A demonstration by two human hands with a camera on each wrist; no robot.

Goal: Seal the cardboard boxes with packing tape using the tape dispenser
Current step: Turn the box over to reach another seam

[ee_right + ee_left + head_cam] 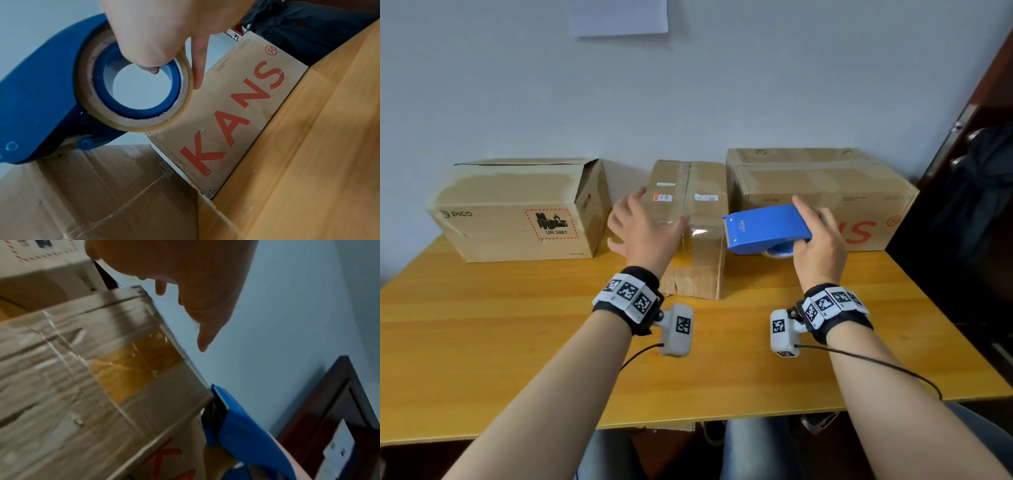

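A: On the wooden table [722,377], where is the tape dispenser [767,228]?

B: Held at three o'clock of the middle box [698,246], serrated edge just beside its top corner. The right hand [820,245] grasps it, thumb hooked inside the tape roll [133,91].

A: And the left hand [645,228]?

B: Fingers spread and relaxed over that box's top, holding nothing. Whether it touches, I cannot tell. The PICO box [517,212] sits at nine o'clock, the KANS box [822,185] at two.

The head view looks down from above the wooden table [482,342] toward the wall. Each wrist view looks up, close along its hand; both share the middle box [102,369], somewhat blurred on the left.
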